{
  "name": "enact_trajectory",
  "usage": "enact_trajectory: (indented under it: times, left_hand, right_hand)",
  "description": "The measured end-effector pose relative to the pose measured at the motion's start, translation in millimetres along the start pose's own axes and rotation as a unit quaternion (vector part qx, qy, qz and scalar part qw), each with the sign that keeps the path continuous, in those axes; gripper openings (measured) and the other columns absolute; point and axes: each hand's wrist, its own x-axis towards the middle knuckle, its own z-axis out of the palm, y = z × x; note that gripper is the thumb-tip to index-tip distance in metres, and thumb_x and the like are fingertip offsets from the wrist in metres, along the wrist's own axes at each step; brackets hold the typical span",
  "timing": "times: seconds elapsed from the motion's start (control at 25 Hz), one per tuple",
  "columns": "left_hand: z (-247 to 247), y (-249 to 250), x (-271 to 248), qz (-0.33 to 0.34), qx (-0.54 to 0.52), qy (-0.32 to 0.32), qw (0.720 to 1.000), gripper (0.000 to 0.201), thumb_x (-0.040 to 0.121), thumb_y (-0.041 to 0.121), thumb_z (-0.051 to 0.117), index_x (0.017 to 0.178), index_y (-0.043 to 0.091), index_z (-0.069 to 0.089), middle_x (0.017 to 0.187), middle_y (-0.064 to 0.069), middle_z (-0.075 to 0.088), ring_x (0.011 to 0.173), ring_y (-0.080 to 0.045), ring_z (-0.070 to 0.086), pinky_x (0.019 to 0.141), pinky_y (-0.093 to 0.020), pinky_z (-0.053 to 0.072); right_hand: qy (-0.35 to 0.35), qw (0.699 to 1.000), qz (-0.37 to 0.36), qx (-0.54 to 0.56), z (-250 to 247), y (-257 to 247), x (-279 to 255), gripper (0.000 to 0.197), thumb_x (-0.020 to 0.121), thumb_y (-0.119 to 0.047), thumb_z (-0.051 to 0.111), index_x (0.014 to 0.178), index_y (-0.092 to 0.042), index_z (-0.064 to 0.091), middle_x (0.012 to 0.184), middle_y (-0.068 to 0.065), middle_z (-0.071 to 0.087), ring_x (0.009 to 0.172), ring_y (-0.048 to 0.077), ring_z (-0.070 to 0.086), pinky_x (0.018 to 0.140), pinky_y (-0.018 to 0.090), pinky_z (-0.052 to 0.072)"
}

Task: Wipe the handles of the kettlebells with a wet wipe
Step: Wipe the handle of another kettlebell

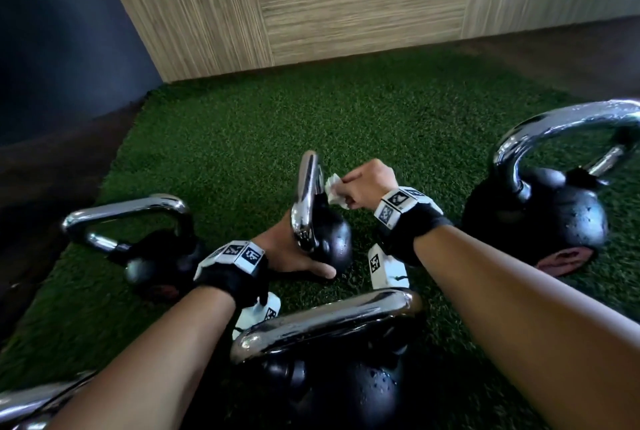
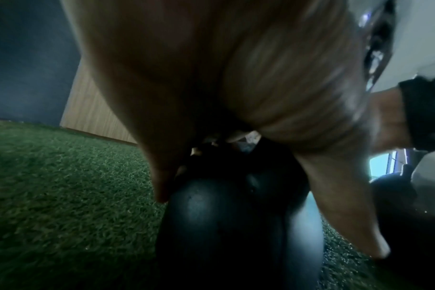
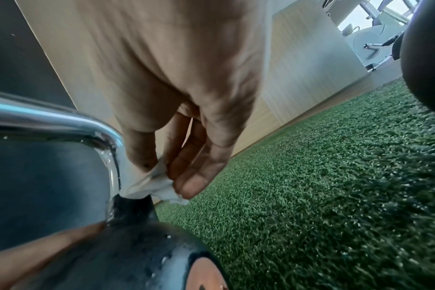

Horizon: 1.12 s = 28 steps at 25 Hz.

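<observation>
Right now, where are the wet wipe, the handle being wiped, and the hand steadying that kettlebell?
wet wipe (image 3: 153,187), right wrist view, crumpled middle.
handle (image 1: 306,194), head view, chrome loop's near side.
left hand (image 1: 289,258), head view, palm against the ball.

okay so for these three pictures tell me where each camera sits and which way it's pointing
Head: worn on the head, facing forward and down at the kettlebell on the turf; both forearms and hands show.
Left wrist: under the left hand, facing along it at the kettlebell's black ball.
Right wrist: under the right hand, facing its fingers pinching the wet wipe against the chrome handle.
All three share that kettlebell.
</observation>
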Motion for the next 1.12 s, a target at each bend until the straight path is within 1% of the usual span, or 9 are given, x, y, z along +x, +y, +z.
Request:
enact_trajectory:
  times: [0.12,0.24,0.44,0.56,0.64,0.8,0.84,0.96,1.12]
  left_hand:
    - [12,-7,4,0.043,-0.031,0.065,0.996,0.065,0.066,0.026,0.095,0.120,0.012,0.060,0.116,0.010,0.066,0.114,0.002,0.058,0.103,-0.019,0.046]
    - [13,-11,2,0.017,0.002,0.049,0.999,0.086,0.069,0.029,0.092,0.140,0.006,0.051,0.140,-0.010,0.055,0.136,-0.021,0.049,0.119,-0.038,0.034]
    - [14,-15,4,-0.039,0.014,0.035,0.999,0.093,0.068,0.043,0.089,0.145,0.014,0.047,0.146,-0.009,0.049,0.141,-0.022,0.044,0.120,-0.037,0.032]
    - [14,-12,3,-0.050,-0.001,0.031,0.998,0.089,0.070,0.039,0.090,0.144,0.012,0.048,0.143,-0.010,0.052,0.138,-0.023,0.047,0.119,-0.039,0.035]
    - [12,-9,3,-0.054,-0.015,0.022,0.998,0.086,0.068,0.040,0.090,0.137,0.003,0.054,0.136,-0.017,0.056,0.131,-0.030,0.052,0.116,-0.043,0.038]
    - [8,-5,3,-0.068,-0.028,0.015,0.997,0.075,0.064,0.040,0.088,0.119,-0.003,0.059,0.127,-0.030,0.056,0.123,-0.043,0.054,0.110,-0.050,0.042]
    - [9,-5,3,-0.068,-0.025,0.015,0.997,0.070,0.067,0.035,0.089,0.118,-0.002,0.059,0.127,-0.030,0.056,0.123,-0.042,0.053,0.110,-0.050,0.041]
    - [8,-2,3,-0.067,-0.044,0.036,0.996,0.073,0.070,0.026,0.092,0.129,0.004,0.057,0.134,-0.020,0.055,0.127,-0.033,0.053,0.114,-0.046,0.039]
    - [1,3,3,-0.048,-0.051,0.011,0.997,0.062,0.067,0.025,0.090,0.115,0.002,0.060,0.131,-0.025,0.055,0.124,-0.035,0.055,0.113,-0.047,0.040]
  right_hand:
    - [-0.016,0.998,-0.009,0.054,12,5,5,0.019,0.080,-0.016,0.085,0.095,-0.005,0.080,0.081,0.011,0.077,0.064,0.017,0.073,0.067,0.029,0.063]
    - [-0.011,0.992,-0.016,0.126,18,5,10,0.015,0.080,-0.008,0.083,0.093,-0.002,0.079,0.085,0.015,0.076,0.066,0.019,0.071,0.066,0.028,0.063]
    - [-0.002,0.982,-0.049,0.185,23,4,19,0.005,0.085,-0.005,0.078,0.082,-0.008,0.078,0.080,0.016,0.075,0.082,0.041,0.073,0.078,0.046,0.062]
    - [0.000,0.985,-0.080,0.150,16,-4,21,0.008,0.089,-0.010,0.075,0.085,-0.005,0.078,0.081,0.018,0.075,0.079,0.038,0.072,0.079,0.049,0.062]
    - [0.041,0.982,-0.156,0.094,8,-17,16,0.010,0.090,-0.020,0.075,0.094,-0.013,0.081,0.088,0.007,0.078,0.082,0.026,0.075,0.079,0.041,0.062]
    - [0.056,0.960,-0.275,0.012,-4,-35,-1,0.020,0.083,-0.017,0.080,0.103,-0.020,0.080,0.087,-0.019,0.070,0.076,-0.011,0.065,0.073,0.005,0.050]
    - [0.041,0.962,-0.270,0.012,-5,-35,-2,0.019,0.082,-0.016,0.080,0.101,-0.021,0.080,0.084,-0.021,0.070,0.075,-0.010,0.067,0.073,0.006,0.051]
    - [-0.001,0.978,-0.192,0.083,-11,-36,-2,0.014,0.087,-0.010,0.076,0.101,-0.011,0.078,0.090,-0.001,0.077,0.083,0.015,0.075,0.081,0.032,0.062]
    - [-0.045,0.970,-0.218,0.097,-12,-36,-16,0.011,0.082,-0.011,0.080,0.092,-0.014,0.077,0.090,0.001,0.076,0.084,0.020,0.076,0.080,0.035,0.062]
